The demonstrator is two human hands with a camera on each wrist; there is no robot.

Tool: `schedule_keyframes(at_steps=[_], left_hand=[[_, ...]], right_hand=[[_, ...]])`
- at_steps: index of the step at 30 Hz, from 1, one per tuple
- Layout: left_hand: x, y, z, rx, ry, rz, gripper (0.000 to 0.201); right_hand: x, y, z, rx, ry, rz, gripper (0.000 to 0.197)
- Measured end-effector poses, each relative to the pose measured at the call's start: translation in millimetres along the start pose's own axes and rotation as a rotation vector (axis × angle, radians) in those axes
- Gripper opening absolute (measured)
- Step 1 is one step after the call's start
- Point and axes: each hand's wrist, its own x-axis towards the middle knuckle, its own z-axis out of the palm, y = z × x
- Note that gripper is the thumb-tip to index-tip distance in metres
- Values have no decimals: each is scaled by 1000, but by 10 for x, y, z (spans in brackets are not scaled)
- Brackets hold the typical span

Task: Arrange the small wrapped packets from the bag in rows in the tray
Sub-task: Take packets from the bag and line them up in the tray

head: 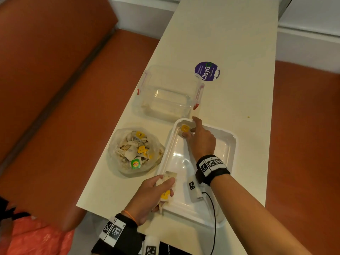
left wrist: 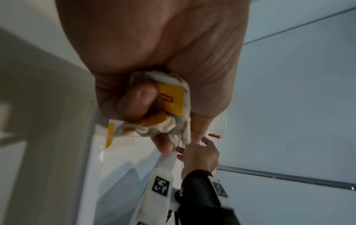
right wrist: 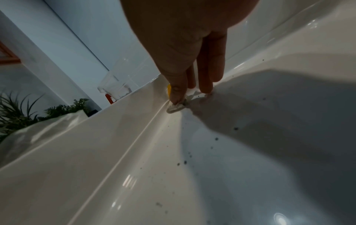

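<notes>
Packets (head: 184, 128) look featherlight, floppy; pinch paper body. Right hand (head: 201, 139) pinching one in tray (head: 232, 144) corner, left hand (head: 147, 197) clutching bunch.

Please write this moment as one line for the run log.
left hand: grips bunch of tea bags | right hand: sets one tea bag in tray far corner | bag: still holds more
</notes>
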Motion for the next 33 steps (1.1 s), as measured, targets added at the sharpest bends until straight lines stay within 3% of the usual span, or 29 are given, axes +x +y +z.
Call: schedule_keyframes(at_steps=[4, 7, 11, 13, 16, 20, 23, 33], left_hand=[[-20, 80, -20, -161, -32, -24, 45], [-4, 108, -58, -388, -102, -21, 43], [-22, 166, -42, -331, -121, 82, 36], [-59, 215, -7, -265, -131, 129, 28], [-76, 249, 28, -162, -149, 171, 14], [-59, 221, 65, -90, -143, 200, 30], [-59, 192, 87, -79, -133, 207, 28], [-29, 67, 59, -236, -60, 143, 29]], right_hand=[[-159, -84, -188, 71, 16, -12, 65], [-405, -165, -403, 179, -39, -32, 44], [-809, -276, -739, 461, -521, -34, 35], [-955, -297, -818, 543, -645, 6, 39], [-1039, -270, -832, 618, -580, 66, 31], [-1054, -216, -839, 732, -511, 179, 15], [-1064, -192, -846, 737, -504, 178, 11], [-1023, -161, -1020, 888, -464, 205, 15]])
